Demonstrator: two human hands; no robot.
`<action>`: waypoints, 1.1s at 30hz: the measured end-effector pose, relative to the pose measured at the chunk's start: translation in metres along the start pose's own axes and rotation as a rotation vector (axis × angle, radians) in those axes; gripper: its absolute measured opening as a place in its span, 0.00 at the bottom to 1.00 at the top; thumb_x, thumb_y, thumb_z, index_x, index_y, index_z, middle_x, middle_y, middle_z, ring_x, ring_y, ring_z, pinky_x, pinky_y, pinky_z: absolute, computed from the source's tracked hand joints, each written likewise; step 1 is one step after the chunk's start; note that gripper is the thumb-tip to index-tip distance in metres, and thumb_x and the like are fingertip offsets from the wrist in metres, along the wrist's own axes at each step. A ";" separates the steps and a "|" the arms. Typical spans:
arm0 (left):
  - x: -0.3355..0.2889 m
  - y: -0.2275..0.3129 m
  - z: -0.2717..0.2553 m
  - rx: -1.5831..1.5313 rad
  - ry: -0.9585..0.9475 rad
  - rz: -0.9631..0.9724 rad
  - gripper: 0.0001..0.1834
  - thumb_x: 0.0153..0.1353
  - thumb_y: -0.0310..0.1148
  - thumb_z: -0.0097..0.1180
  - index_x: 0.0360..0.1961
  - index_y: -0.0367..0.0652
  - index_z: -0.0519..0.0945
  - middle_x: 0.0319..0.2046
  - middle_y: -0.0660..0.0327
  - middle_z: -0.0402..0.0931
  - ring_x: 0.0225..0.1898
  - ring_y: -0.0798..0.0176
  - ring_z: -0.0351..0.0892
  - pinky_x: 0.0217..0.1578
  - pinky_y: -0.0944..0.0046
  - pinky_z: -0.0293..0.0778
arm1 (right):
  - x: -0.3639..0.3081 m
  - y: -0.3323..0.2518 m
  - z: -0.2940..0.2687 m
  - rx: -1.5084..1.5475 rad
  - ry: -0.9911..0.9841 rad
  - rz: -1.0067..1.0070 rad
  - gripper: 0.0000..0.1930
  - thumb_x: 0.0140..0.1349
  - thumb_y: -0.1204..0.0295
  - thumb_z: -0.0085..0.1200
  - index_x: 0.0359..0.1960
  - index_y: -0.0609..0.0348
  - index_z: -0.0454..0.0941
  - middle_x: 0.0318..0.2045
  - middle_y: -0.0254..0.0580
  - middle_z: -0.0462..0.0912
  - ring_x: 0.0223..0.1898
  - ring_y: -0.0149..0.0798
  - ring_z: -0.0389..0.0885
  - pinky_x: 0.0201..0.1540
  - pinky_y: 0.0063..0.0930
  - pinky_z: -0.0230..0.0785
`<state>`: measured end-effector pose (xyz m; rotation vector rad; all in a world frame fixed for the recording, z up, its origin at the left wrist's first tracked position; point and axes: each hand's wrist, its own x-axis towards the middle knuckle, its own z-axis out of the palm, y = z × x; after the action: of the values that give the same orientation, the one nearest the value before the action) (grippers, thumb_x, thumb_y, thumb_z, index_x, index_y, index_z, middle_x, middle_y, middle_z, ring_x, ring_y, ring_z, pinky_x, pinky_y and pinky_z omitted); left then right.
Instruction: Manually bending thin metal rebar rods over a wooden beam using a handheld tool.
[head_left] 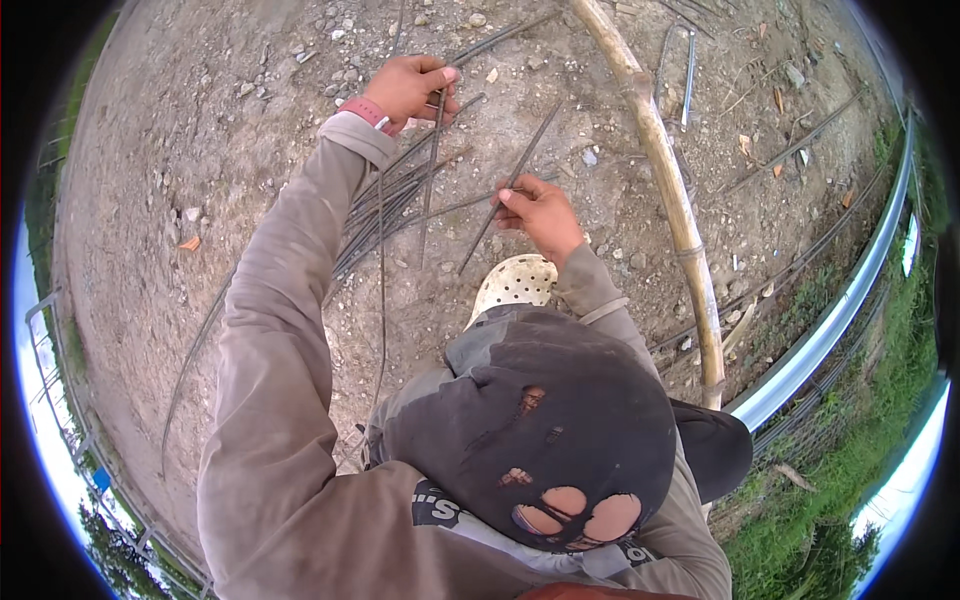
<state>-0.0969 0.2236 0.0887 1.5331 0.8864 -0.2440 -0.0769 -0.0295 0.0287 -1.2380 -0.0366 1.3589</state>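
My left hand (408,92), with a red band at the wrist, is stretched far out and pinches a thin dark steel rod (430,180) near its upper end. That rod hangs down toward me over a loose pile of similar steel rods (375,222) on the dirt. Nearer and to the right, my right hand (540,212) grips a second short steel rod (530,150) between thumb and fingers. It slants from upper right to lower left, its lower end just above a pale perforated clog (515,280) on my foot. The two held rods are apart.
A long bamboo pole (665,165) lies to the right on stony ground. Beyond it are a bent metal rod (688,80), more long rods (800,255), a shiny metal pipe (840,320) and grass (890,420). A long thin rod (382,290) runs beside my left forearm.
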 end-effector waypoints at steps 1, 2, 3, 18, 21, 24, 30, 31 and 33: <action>0.004 0.011 0.004 -0.058 -0.021 0.000 0.13 0.61 0.34 0.51 0.41 0.33 0.74 0.31 0.60 0.74 0.31 0.63 0.79 0.32 0.63 0.78 | 0.000 -0.004 0.001 0.002 0.008 -0.029 0.12 0.61 0.74 0.47 0.43 0.70 0.72 0.33 0.43 0.79 0.31 0.32 0.77 0.32 0.24 0.72; 0.008 0.018 0.011 -0.131 -0.063 0.019 0.14 0.60 0.34 0.51 0.42 0.33 0.74 0.32 0.60 0.74 0.31 0.61 0.79 0.34 0.62 0.79 | -0.002 -0.008 0.000 0.005 0.028 -0.063 0.12 0.61 0.74 0.47 0.43 0.70 0.72 0.33 0.43 0.79 0.30 0.31 0.77 0.32 0.23 0.72; 0.011 0.022 0.020 -0.116 -0.055 0.002 0.14 0.60 0.34 0.51 0.42 0.33 0.74 0.32 0.60 0.74 0.31 0.61 0.79 0.34 0.62 0.79 | -0.003 -0.012 -0.001 0.004 0.029 -0.060 0.12 0.61 0.74 0.47 0.43 0.70 0.72 0.33 0.43 0.79 0.30 0.31 0.77 0.32 0.23 0.72; 0.046 0.024 0.102 -0.141 -0.298 -0.127 0.14 0.60 0.30 0.50 0.43 0.31 0.71 0.33 0.57 0.73 0.34 0.54 0.79 0.35 0.56 0.79 | -0.017 -0.019 -0.013 0.122 0.116 -0.099 0.12 0.61 0.74 0.47 0.43 0.68 0.72 0.33 0.41 0.79 0.27 0.28 0.74 0.28 0.21 0.68; 0.048 0.024 0.103 -0.189 -0.316 -0.126 0.14 0.60 0.30 0.51 0.43 0.31 0.71 0.34 0.56 0.73 0.34 0.53 0.79 0.34 0.56 0.79 | -0.014 -0.017 -0.012 0.072 0.143 -0.116 0.10 0.60 0.74 0.48 0.40 0.67 0.73 0.31 0.40 0.79 0.26 0.28 0.75 0.27 0.21 0.69; 0.048 0.023 0.102 -0.198 -0.364 -0.110 0.15 0.60 0.30 0.51 0.44 0.30 0.71 0.36 0.55 0.72 0.35 0.51 0.79 0.35 0.55 0.79 | -0.012 -0.014 -0.010 -0.024 0.151 -0.110 0.08 0.59 0.73 0.50 0.35 0.67 0.74 0.28 0.38 0.78 0.26 0.29 0.76 0.25 0.21 0.68; 0.047 0.021 0.105 -0.229 -0.389 -0.136 0.18 0.60 0.31 0.52 0.47 0.28 0.69 0.38 0.53 0.72 0.36 0.49 0.79 0.35 0.55 0.78 | -0.009 -0.011 -0.010 -0.051 0.145 -0.137 0.09 0.59 0.72 0.50 0.36 0.67 0.74 0.25 0.37 0.77 0.25 0.28 0.76 0.25 0.21 0.68; 0.046 0.021 0.106 -0.215 -0.369 -0.151 0.18 0.60 0.31 0.52 0.47 0.28 0.69 0.38 0.53 0.72 0.36 0.49 0.79 0.35 0.55 0.78 | -0.009 -0.010 -0.010 -0.039 0.115 -0.150 0.09 0.59 0.72 0.50 0.36 0.67 0.74 0.25 0.37 0.77 0.25 0.28 0.76 0.25 0.21 0.68; 0.046 0.020 0.109 -0.196 -0.372 -0.120 0.20 0.60 0.32 0.52 0.48 0.28 0.68 0.39 0.53 0.72 0.36 0.50 0.79 0.35 0.55 0.78 | -0.008 -0.010 -0.012 -0.041 0.136 -0.127 0.09 0.60 0.73 0.49 0.37 0.67 0.74 0.25 0.38 0.78 0.25 0.29 0.76 0.25 0.21 0.67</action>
<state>-0.0150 0.1430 0.0540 1.2039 0.6832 -0.4974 -0.0650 -0.0398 0.0349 -1.3379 -0.0471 1.1670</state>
